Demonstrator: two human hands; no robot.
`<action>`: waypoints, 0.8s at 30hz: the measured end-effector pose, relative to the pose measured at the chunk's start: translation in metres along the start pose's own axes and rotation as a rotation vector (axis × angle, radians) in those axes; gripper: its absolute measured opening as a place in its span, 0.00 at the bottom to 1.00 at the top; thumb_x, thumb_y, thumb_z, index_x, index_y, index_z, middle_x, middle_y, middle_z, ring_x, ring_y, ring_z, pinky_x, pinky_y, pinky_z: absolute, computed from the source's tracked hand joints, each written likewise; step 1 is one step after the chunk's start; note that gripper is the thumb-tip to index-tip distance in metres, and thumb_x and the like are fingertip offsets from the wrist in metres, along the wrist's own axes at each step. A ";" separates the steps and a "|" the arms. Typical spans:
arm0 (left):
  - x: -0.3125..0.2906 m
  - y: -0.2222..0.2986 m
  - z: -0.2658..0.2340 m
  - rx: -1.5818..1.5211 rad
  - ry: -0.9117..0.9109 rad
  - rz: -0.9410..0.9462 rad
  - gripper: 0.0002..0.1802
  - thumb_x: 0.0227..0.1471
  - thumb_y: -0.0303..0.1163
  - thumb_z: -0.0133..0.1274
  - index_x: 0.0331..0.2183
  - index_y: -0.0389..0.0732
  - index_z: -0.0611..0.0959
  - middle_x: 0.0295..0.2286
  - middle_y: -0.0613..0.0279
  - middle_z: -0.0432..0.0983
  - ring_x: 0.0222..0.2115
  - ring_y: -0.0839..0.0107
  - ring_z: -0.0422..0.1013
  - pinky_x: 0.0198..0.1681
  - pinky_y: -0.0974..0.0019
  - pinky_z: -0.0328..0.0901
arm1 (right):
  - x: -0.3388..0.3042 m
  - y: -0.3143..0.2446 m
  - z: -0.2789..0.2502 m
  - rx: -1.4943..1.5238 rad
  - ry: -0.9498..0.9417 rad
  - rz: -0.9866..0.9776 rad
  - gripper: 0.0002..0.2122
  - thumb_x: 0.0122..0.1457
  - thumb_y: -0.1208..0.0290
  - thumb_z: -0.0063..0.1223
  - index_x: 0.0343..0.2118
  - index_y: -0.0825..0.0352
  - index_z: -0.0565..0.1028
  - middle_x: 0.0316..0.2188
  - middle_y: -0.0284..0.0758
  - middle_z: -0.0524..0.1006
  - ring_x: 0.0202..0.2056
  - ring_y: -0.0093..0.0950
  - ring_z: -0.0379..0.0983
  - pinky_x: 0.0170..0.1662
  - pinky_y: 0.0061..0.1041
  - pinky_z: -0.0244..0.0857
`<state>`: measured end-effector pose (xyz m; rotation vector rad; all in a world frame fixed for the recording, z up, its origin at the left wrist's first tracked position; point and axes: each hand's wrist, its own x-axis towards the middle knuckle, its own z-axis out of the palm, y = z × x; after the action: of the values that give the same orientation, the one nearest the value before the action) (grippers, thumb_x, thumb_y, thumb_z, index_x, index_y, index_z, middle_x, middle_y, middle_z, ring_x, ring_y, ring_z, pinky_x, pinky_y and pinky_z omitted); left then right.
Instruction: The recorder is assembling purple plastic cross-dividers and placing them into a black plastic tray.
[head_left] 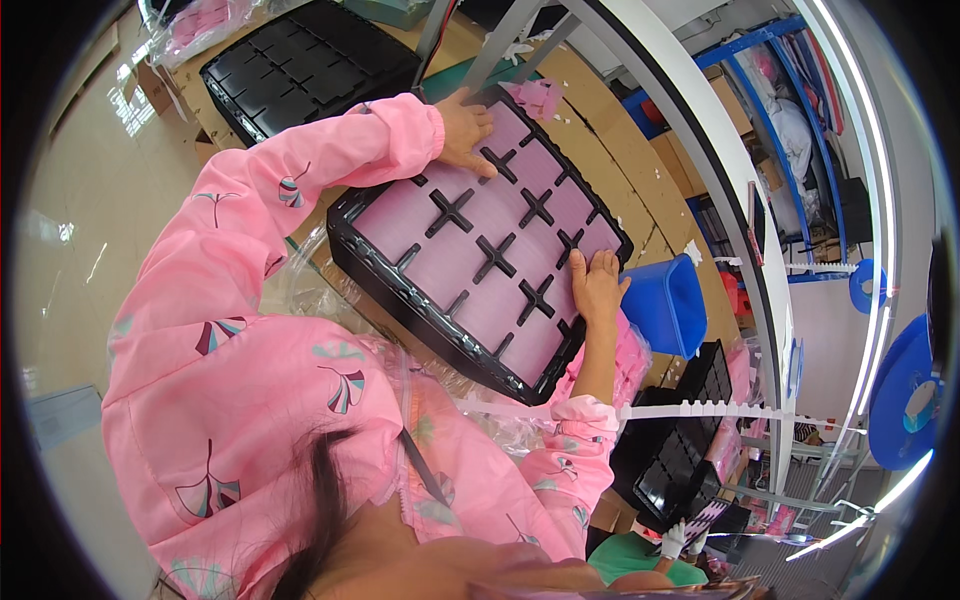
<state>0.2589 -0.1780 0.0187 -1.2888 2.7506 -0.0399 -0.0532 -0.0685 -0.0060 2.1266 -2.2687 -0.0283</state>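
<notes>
Black plastic tray with cross-shaped dividers (425,325) sits tilted on a brown cardboard-coloured worktop (630,190), directly before the person. Left hand (465,135): open, fingers spread over the tray's far-left corner area. Right hand (598,285): open, fingers extended, resting at the right edge; neither appears to grip anything. Progress: smooth pink sheet-like pieces (400,218) fill the compartments in view; no bare one noted, so filling looks near complete. Remaining: cannot judge layer depth or what lies under the hands. Black compartmented trays (310,65) stand apart, upper left, showing no pink.
</notes>
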 end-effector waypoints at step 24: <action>0.039 -0.003 0.028 -0.129 0.169 0.009 0.53 0.40 0.71 0.30 0.52 0.30 0.56 0.54 0.47 0.46 0.57 0.56 0.40 0.58 0.61 0.36 | 0.039 -0.001 0.020 0.031 0.105 -0.025 0.37 0.54 0.41 0.24 0.50 0.78 0.57 0.54 0.52 0.52 0.57 0.42 0.45 0.56 0.39 0.40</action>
<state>0.2392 -0.2094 -0.0120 -1.3638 2.9454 0.0316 -0.0555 -0.1073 -0.0256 2.1178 -2.1980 0.1158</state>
